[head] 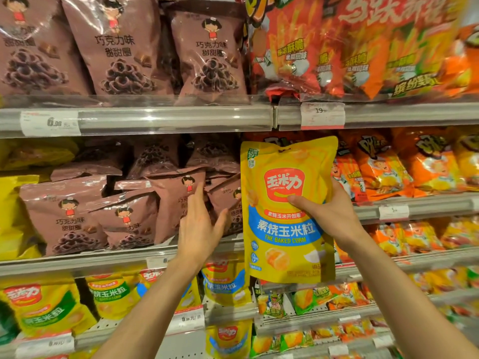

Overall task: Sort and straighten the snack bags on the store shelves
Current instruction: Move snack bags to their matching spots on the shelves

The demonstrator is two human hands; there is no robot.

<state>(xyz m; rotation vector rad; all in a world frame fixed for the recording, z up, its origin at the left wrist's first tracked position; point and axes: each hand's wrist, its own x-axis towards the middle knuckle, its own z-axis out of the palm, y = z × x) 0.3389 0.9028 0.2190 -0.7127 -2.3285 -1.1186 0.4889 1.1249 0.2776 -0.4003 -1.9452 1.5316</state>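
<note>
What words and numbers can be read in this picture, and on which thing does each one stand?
"THE BAKED CORN": yellow bag, held by the right hand.
"素烧玉米粒": same bag.
"玉米力": its red logo.
"巧克力味 甜甜圈": brown bags.
"6.90": left price tag.
"19": upper right price tag, remainder blurred.
Orange bags and the lower tags: too blurred.

Left hand: raised, fingers straight and together, thumb spread wide, palm turned to the shelf, fingertips against a brown bag.
Right hand: up at the same height, thumb across the front of a yellow bag, fingers wrapped behind it.
Arms: both bare, reaching forward and up, forearms angling inward.
</note>
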